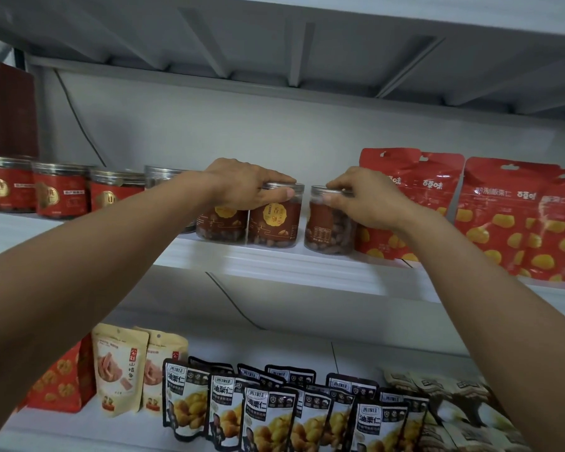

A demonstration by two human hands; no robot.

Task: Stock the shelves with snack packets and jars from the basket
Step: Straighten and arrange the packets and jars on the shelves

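Note:
Three clear jars of brown nuts with dark red labels stand on the upper white shelf. My left hand grips the lid of the middle jar, thumb on its front rim. A second jar stands touching it on the left, partly hidden under my wrist. My right hand pinches the lid of the right jar, which stands a small gap away from the middle one. The basket is out of view.
Several red-labelled jars line the upper shelf at left. Red chestnut packets stand right of my right hand. On the lower shelf are beige packets, black-and-white chestnut packets and a red bag.

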